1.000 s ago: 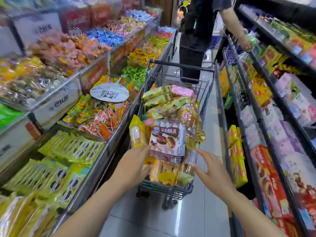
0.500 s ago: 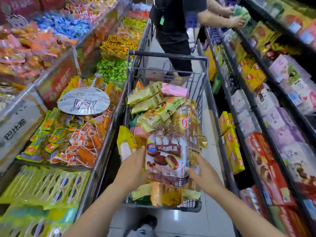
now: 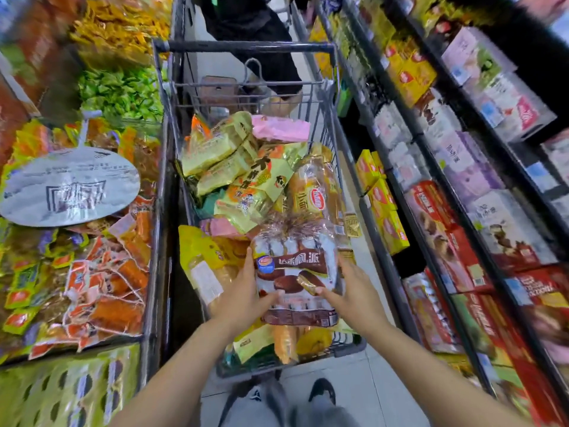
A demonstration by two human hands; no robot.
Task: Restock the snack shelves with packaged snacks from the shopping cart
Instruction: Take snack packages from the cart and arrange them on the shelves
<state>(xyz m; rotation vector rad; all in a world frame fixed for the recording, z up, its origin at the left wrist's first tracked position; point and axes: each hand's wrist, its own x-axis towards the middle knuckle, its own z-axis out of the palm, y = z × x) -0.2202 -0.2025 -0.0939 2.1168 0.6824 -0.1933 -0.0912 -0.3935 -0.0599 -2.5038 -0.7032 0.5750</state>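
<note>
— Where is the snack pack?
— The brown pie pack [image 3: 295, 272] is lying atop the heap at the shopping cart's [image 3: 246, 46] near end.
— And the hands?
— The left hand [image 3: 246, 295] and right hand [image 3: 354, 291] are gripping its opposite sides.

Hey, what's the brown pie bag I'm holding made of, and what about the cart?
The brown pie bag looks like thin glossy plastic film: it shines, crinkles at its gathered top, and has clear parts showing wrapped pieces inside. The cart seems to be grey-coated metal wire, with thin rigid bars in a grid, though the handle covering may be plastic.
</note>
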